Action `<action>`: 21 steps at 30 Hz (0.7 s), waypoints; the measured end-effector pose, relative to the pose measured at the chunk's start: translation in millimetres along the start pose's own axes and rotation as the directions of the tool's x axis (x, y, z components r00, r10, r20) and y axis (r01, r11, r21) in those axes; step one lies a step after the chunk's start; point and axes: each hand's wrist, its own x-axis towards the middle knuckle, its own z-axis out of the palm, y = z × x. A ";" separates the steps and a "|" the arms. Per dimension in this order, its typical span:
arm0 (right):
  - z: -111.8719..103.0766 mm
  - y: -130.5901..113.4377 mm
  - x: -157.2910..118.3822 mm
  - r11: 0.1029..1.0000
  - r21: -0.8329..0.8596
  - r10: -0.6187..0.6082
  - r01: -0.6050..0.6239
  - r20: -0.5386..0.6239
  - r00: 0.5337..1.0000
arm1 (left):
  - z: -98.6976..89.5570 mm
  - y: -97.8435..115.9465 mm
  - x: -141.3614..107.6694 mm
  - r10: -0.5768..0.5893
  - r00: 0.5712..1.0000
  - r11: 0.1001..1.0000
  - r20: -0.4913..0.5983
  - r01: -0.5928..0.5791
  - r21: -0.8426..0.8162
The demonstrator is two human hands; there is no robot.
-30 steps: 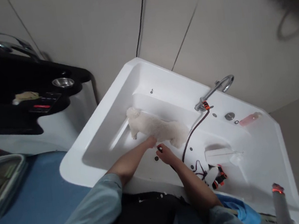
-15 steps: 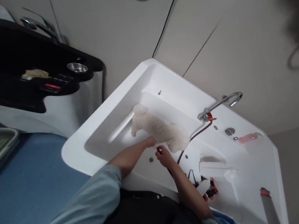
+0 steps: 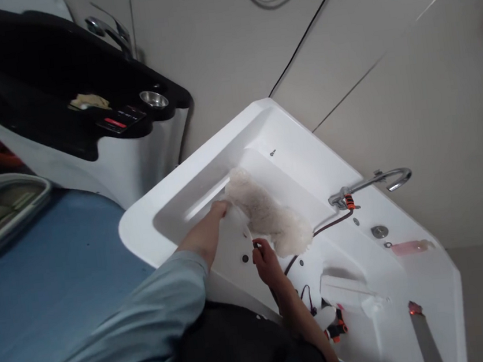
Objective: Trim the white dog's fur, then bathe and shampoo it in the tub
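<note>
A small cream-coloured dog point(image 3: 266, 210) with a curly coat stands in the white tub point(image 3: 142, 230). My left hand point(image 3: 220, 209) is closed at the dog's front end, close to its head and front legs; what lies within its fingers is hidden. Below the dog's belly, my right hand point(image 3: 265, 256) grips the black end of a hose point(image 3: 255, 244). A thin pale stream, seemingly water, runs from that end up toward the dog's chest. The dark hose point(image 3: 333, 223) passes behind the dog to a chrome tap point(image 3: 368, 184) on the tub's rim.
A pink bottle point(image 3: 410, 247) lies on the right rim near a grey tube-like object point(image 3: 425, 334). An orange-and-black fitting point(image 3: 336, 327) sits low in the tub. At left are a blue surface point(image 3: 72, 270), a lidded container point(image 3: 5, 213) and a black counter point(image 3: 37, 70) with a metal bowl point(image 3: 154, 100).
My left hand has moved from below the dog's belly, up and left to its front end. The dog's head is lower. My right hand keeps the hose end; the view has shifted.
</note>
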 end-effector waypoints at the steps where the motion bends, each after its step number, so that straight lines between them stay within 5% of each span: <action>1: 1.0 1.2 0.9 1.000 -0.002 0.005 -0.005 0.001 1.000 | 2.4 1.5 -1.6 -0.005 1.000 1.000 -0.003 0.005 -0.019; 11: 4.7 8.2 6.8 0.994 -0.018 0.110 -0.111 -0.042 0.993 | 24.9 2.3 -26.5 0.054 0.990 0.998 0.128 -0.056 0.016; 21: -8.1 9.3 4.9 0.993 0.076 0.112 -0.096 -0.260 0.959 | 47.2 7.3 -25.6 0.121 0.967 0.990 0.226 -0.136 0.049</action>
